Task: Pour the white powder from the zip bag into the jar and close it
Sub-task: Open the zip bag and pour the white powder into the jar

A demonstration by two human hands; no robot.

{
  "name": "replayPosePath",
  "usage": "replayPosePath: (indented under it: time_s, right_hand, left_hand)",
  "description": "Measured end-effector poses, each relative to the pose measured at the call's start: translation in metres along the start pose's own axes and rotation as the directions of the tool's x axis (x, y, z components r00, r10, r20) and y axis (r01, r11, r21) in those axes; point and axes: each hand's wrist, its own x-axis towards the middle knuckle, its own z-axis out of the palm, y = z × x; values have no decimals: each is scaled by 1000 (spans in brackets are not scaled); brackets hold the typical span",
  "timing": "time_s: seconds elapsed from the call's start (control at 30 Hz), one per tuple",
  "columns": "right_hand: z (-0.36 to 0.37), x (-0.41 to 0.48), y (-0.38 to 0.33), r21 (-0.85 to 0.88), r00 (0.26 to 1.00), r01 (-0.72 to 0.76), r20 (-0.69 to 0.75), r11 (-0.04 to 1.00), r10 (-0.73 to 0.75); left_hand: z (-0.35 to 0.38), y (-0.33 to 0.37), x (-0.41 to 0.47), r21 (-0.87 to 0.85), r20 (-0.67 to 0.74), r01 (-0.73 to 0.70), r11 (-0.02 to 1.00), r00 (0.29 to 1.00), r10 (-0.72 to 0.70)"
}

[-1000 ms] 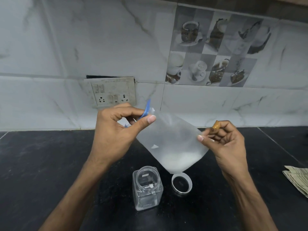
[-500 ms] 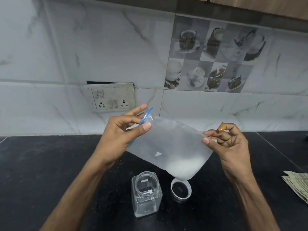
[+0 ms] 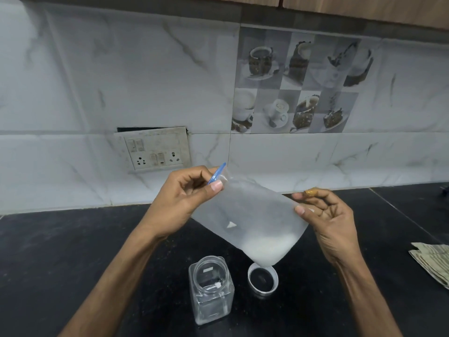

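**Zip bag held above open jar, powder not yet poured**

Item: zip bag (image 3: pixel 247 222), translucent, held tilted in the air over the black counter (image 3: pixel 73 251). White powder (image 3: pixel 266 248) was gathered in its lowest corner, above the lid (image 3: pixel 263 278).

Left hand (image 3: pixel 179 203): closed in a pinch on the bag's blue zip strip (image 3: pixel 217 173). Right hand (image 3: pixel 325 215): thumb and fingers pinching the opposite edge.

Jar (image 3: pixel 211 289): upright, uncapped, apparently empty, just left of the lid.

Change over the last second: the bag had shifted only slightly; the powder stayed in the same corner. Judgement: pouring remained ahead; the mouth appeared still unopened.
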Motion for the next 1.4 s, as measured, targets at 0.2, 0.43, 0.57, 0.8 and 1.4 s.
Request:
replayPosePath:
  time_s: [0.2,0.43,0.57,0.8,1.4]
  right_hand:
    - [-6,0,6,-249,995,13,95,969,11]
    - [-2,-1,3,-583,954,51,270,811,134]
    - [8,-1,3,-580,977,87,208,810,43]
    - [12,1,4,-549,987,103,160,830,-17]
    - [2,0,14,-564,994,112,74,818,-86]
  left_hand:
    - [0,-7,4,96,-7,1,995,1000,0]
    - [7,-12,6,40,92,-52,998,995,48]
    - [3,-11,3,-11,114,-27,1000,993,28]
    - [-1,-6,7,-5,40,-115,993,993,115]
    - [13,-9,21,44,16,-158,986,987,157]
